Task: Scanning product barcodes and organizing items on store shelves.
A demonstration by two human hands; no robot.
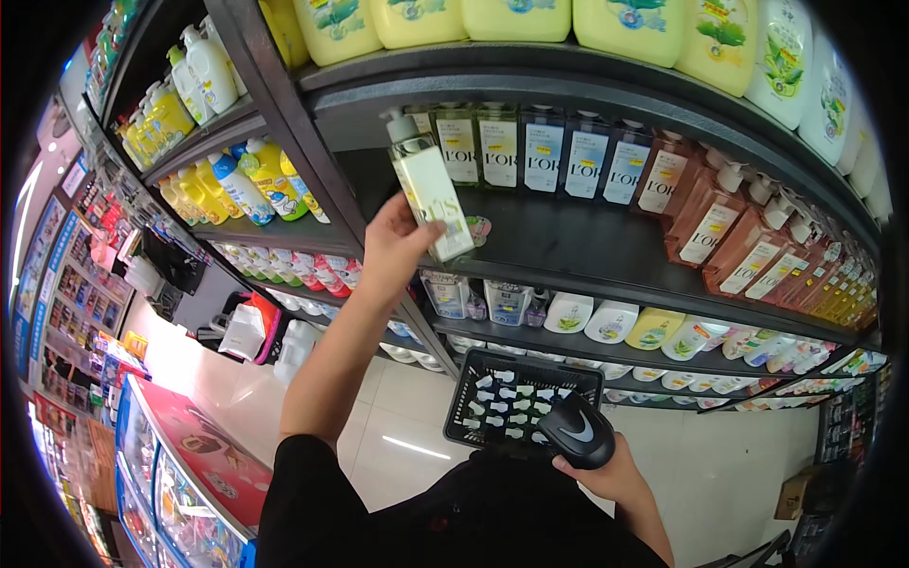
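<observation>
My left hand (400, 239) is closed around a pump bottle (436, 201) with a pale label and grey pump top. It holds the bottle tilted in front of the dark shelf (559, 232), left of a row of similar bottles (499, 147). Low in front of my body, my right hand (614, 471) grips a black handheld barcode scanner (578, 433). Just beyond the scanner stands a black plastic basket (530, 357) with several white-topped items (507, 393) inside. The scanner covers part of the basket's right side.
Pink pump bottles (705, 222) fill the shelf's right side. Large yellow jugs (516, 17) stand on the shelf above, and pouches (508, 301) and bottles on the one below. A dark shelf upright (284, 123) rises at the left. A red-topped display freezer (204, 450) stands lower left.
</observation>
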